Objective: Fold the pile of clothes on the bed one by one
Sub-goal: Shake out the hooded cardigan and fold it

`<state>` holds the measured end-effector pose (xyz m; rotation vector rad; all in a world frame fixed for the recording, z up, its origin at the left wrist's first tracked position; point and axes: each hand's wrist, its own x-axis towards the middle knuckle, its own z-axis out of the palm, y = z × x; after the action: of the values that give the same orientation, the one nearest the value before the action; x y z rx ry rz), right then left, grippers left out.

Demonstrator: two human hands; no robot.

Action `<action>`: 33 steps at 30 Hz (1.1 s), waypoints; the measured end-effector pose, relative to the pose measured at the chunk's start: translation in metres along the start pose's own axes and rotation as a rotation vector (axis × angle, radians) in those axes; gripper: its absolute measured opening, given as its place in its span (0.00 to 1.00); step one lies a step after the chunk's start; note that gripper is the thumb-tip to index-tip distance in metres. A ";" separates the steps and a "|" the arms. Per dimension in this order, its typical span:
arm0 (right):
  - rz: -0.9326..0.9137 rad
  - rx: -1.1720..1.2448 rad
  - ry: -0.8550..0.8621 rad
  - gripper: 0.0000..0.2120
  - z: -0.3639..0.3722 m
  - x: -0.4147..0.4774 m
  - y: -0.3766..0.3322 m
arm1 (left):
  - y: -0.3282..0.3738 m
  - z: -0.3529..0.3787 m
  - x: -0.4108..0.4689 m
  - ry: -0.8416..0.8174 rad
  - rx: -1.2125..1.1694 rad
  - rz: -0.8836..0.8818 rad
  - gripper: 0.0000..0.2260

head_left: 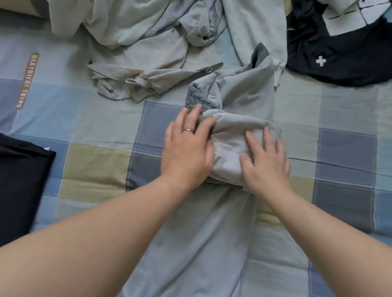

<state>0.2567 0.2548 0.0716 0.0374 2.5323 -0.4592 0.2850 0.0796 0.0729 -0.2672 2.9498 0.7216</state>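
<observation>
A light grey garment [205, 245] lies lengthwise on the bed in front of me, its far part bunched into a thick fold [229, 142]. My left hand [188, 147], wearing a ring, rests with straight fingers on the left side of that fold. On the fold's right side my right hand [265, 162] presses flat, fingers spread. A darker grey ribbed band [198, 98] of the garment shows just beyond my left fingertips. Behind it lies the pile of unfolded pale clothes [142, 23].
The bed is covered by a blue, grey and beige checked sheet [348, 151]. A folded dark garment [7, 178] sits at the left edge. Another dark garment with a white cross [347, 55] lies at the back right, with a black-and-white piece [356, 13] above it.
</observation>
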 end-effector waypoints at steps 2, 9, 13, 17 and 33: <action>-0.043 -0.084 -0.061 0.27 0.023 0.015 0.008 | -0.007 0.028 0.003 -0.111 0.087 0.073 0.24; -0.268 -0.203 0.300 0.32 0.105 0.053 0.024 | -0.075 0.096 0.017 -0.097 0.098 0.076 0.28; -0.286 -0.238 0.412 0.32 0.117 0.060 0.029 | -0.077 0.101 0.022 -0.077 0.095 0.074 0.29; -0.228 -0.257 0.200 0.35 0.091 0.051 0.020 | -0.062 0.079 0.022 -0.176 0.081 0.007 0.29; 0.562 0.696 -0.143 0.30 0.150 -0.176 0.083 | -0.119 0.030 -0.234 -0.623 -0.413 -0.647 0.31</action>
<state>0.4944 0.2955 0.0215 0.9061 1.9824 -1.0225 0.5382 0.0247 0.0235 -0.8041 1.9427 1.0477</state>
